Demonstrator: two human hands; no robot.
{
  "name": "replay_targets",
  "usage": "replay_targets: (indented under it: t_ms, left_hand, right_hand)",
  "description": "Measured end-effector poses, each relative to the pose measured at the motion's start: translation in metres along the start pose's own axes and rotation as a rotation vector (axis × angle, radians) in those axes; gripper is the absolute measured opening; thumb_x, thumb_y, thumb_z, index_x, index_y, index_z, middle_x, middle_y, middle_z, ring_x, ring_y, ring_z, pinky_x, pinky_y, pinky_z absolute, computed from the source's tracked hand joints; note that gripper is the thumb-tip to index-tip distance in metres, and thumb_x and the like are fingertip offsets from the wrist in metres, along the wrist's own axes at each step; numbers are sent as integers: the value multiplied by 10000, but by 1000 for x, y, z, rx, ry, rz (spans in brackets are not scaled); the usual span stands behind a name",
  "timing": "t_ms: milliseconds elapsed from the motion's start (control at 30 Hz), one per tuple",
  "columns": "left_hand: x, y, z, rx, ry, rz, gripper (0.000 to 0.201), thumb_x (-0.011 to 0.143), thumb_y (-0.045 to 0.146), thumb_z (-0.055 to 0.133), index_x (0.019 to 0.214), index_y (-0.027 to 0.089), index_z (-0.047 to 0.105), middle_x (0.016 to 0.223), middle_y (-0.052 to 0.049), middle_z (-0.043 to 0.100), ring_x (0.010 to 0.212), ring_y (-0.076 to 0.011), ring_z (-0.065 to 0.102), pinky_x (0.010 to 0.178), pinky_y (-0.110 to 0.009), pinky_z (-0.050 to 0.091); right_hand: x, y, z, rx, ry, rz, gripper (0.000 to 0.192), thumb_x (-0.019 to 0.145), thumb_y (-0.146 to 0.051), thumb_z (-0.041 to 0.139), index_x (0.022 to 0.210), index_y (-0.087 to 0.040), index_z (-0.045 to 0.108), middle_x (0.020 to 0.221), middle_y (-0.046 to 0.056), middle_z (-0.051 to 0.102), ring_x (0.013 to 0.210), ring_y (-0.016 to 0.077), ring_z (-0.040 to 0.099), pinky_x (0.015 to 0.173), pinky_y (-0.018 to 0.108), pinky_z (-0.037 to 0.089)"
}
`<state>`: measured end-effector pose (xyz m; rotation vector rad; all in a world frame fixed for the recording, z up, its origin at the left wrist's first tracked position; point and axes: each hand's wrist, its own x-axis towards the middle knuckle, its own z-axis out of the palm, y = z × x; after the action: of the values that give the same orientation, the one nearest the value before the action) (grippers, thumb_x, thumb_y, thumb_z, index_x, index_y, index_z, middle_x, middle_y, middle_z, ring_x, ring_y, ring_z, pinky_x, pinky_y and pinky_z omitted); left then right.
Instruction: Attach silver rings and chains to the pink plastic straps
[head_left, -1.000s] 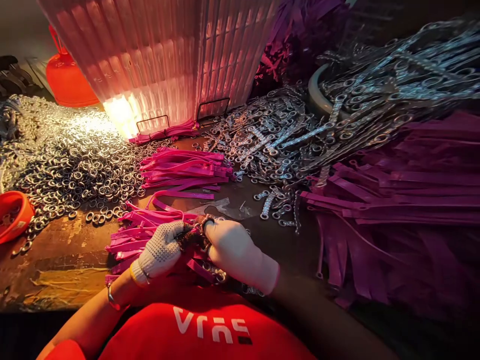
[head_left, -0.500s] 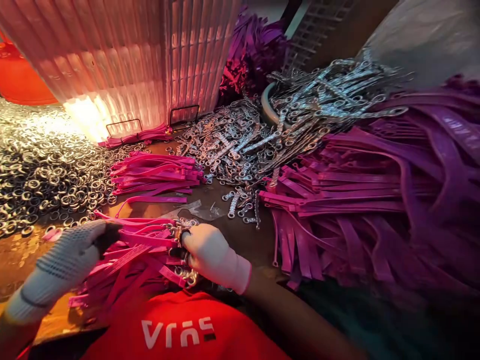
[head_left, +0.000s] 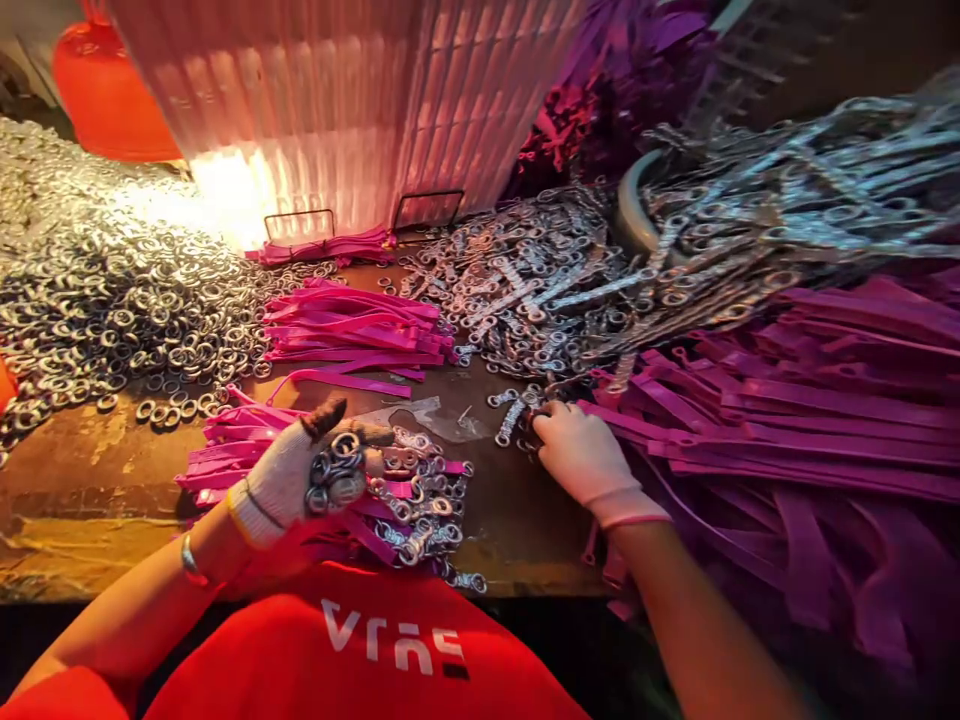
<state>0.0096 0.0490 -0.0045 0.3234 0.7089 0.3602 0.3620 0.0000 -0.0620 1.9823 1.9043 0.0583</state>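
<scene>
My left hand (head_left: 304, 470), in a dotted work glove, is turned palm up with several metal rings (head_left: 335, 470) cupped in it. Below and around it lie pink straps (head_left: 225, 450), their right ends carrying rings and short metal links (head_left: 420, 505). To the right, my gloved right hand (head_left: 581, 450) reaches down to a few short braided metal links (head_left: 511, 415) on the table, its fingers bent together at them. What sits between those fingertips is mostly hidden. Just beyond the right hand spreads a large heap of magenta straps (head_left: 750, 400).
Loose rings (head_left: 150, 290) form a big pile at left. A pink strap bundle (head_left: 356, 325) lies mid-table, before a brightly lit corrugated sheet (head_left: 337, 120). Eyeleted metal links (head_left: 525, 270) are heaped behind, around a grey curved rim (head_left: 634, 205). An orange container (head_left: 112, 95) stands back left.
My right hand has left the strap ends and moved right to the loose links. My left hand has moved right and turned up, now showing rings. The view has shifted.
</scene>
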Motion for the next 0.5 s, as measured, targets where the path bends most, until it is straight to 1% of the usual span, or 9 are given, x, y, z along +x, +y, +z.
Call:
replay_targets:
  t_ms: [33,100,167,200,267,333,400,433,500]
  left_hand:
    - [1,-1,-1,-21,-18,-6,439,921,443,554,1084,58,687,754,-109,708,401,-118,547,323,-196,334]
    - [0,-4,-1,-32,-15,4,354,922,317,540,1101,52,691,743,-105,711,397,-96,531,347,-185,340]
    - [-4,-8,0,3,26,26,285,889,224,565,1092,73,695,708,-75,698,377,-68,485,342,-167,294]
    - [-6,-10,1,31,51,42,260,874,211,583,1074,88,694,681,-55,683,363,-61,460,333,-164,265]
    - [-10,-14,3,78,93,71,193,858,233,611,988,110,682,619,-17,638,335,-52,408,317,-169,217]
    - [-12,-18,2,104,112,83,154,866,273,601,876,127,649,583,12,587,318,-45,364,309,-179,176]
    - [-11,-22,-1,130,119,88,202,885,313,579,796,136,615,577,19,560,324,-43,358,311,-189,158]
    - [-10,-24,-3,150,118,105,237,893,348,579,793,136,614,577,19,556,331,-44,361,314,-193,156]
    - [-8,-27,-5,189,106,154,333,882,457,612,836,128,637,556,22,547,336,-47,352,320,-198,157]
  right_hand:
    - [-1,0,3,-21,-7,-14,291,821,-23,497,937,-87,756,1079,205,683,925,279,641,698,338,427]
    - [-2,-1,8,-36,12,-34,291,809,-15,500,936,-79,754,1098,218,676,937,289,641,709,345,442]
    - [-1,0,14,-18,57,-17,275,788,-17,519,940,-54,747,1123,242,669,974,313,635,742,363,466]
    - [0,0,17,-2,83,7,271,777,-20,530,947,-37,740,1129,255,666,989,321,632,763,371,477]
    - [1,0,23,39,135,58,274,755,-28,545,959,-13,727,1124,271,662,1005,332,631,796,383,494]
    - [1,-2,26,82,199,74,265,729,-31,552,934,-25,720,1129,268,662,1037,351,627,823,404,507]
    - [-2,-8,25,165,306,48,235,710,-29,542,871,-71,707,1158,251,662,1103,364,612,866,422,511]
    - [-5,-13,22,233,375,25,229,719,-34,530,863,-96,697,1155,233,671,1109,351,617,880,420,513]
    - [-14,-30,8,425,501,-38,246,773,-60,505,933,-134,676,1067,173,710,1001,290,666,841,384,533]
